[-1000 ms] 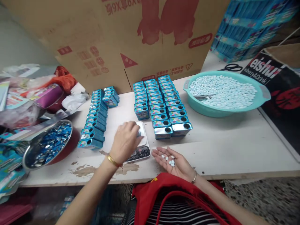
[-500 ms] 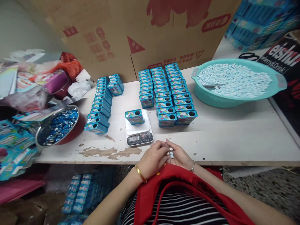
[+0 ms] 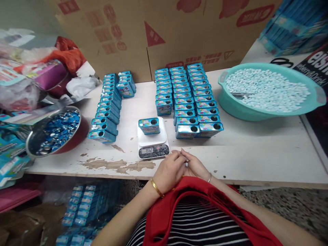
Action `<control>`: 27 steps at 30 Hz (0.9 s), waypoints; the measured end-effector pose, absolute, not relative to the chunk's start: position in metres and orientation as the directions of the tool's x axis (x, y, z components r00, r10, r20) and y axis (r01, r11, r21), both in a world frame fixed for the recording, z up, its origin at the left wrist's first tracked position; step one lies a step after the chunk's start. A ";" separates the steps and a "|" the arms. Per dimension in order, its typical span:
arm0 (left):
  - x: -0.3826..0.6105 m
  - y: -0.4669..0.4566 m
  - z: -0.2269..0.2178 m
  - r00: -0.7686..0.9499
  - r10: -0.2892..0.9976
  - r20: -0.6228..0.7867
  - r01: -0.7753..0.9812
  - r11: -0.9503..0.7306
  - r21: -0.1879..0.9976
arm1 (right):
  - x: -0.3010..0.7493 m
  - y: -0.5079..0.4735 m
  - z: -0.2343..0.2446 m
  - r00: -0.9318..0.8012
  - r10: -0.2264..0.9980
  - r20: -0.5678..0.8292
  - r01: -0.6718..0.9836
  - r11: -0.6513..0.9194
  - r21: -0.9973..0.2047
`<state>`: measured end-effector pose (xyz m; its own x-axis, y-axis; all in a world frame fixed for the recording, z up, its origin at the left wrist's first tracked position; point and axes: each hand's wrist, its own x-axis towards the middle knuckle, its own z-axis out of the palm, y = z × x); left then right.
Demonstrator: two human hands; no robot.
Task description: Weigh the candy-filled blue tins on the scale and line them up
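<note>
My right hand (image 3: 197,167) is cupped at the table's front edge, its fingers closed around a few small candies. One pale candy (image 3: 186,164) shows in the palm; the others are hidden. My left hand (image 3: 172,170) lies over that palm with bent fingers, its fingertips pressed together at the candies; what they pinch is hidden. Just ahead is a white digital scale (image 3: 153,140) with a lit display. On it stands a blue tin (image 3: 149,126), upright, its round top hole open and a candy on its lid. Neither hand touches the scale.
Rows of open blue tins (image 3: 186,112) stand right of the scale, another row (image 3: 109,106) left. A turquoise basin (image 3: 243,111) of candies sits right; a red bowl (image 3: 82,131) of blue metal lids sits left. A large cardboard box (image 3: 128,30) stands behind.
My left fingers have closed further over the right palm, so fewer candies show. The scale's reading has gone up slightly. The camera view has shifted a little.
</note>
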<state>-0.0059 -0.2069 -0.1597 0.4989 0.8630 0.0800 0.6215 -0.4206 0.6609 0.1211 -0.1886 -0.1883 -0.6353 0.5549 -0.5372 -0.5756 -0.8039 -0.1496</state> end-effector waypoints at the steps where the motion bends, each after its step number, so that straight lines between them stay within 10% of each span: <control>1: -0.005 -0.206 -0.159 0.509 0.856 0.090 0.614 -0.434 0.659 | 0.122 -0.186 -0.187 -0.624 0.551 -0.555 -0.572 -0.805 -0.157; 20: -0.017 -0.179 -0.148 0.485 0.860 0.155 0.663 -0.478 0.577 | 0.112 -0.163 -0.184 -0.659 0.475 -0.583 -0.599 -0.800 0.026; 27: -0.103 -0.119 -0.106 0.286 0.918 0.275 0.926 -0.338 0.166 | 0.102 -0.156 -0.180 -0.546 0.536 -0.644 -0.648 -0.757 -0.081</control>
